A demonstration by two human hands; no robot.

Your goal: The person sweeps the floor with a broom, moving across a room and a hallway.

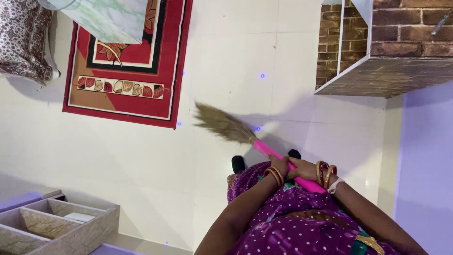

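Note:
A broom with a pink handle (266,149) and a tan grass head (222,123) points up and to the left over the white tiled floor. My left hand (279,165) grips the handle lower on the shaft, nearer the bristles. My right hand (304,169) grips the same handle just behind it. Both wrists wear gold and red bangles. My purple dotted clothing (288,222) fills the bottom of the view, and two dark toes (238,164) show below the broom.
A red patterned rug (127,89) lies on the floor at upper left, partly under a marbled table top (111,19). A brick-patterned shelf unit (377,56) stands at upper right. A stone-look compartmented box (56,229) sits at lower left. A patterned cushion (23,40) is at far left.

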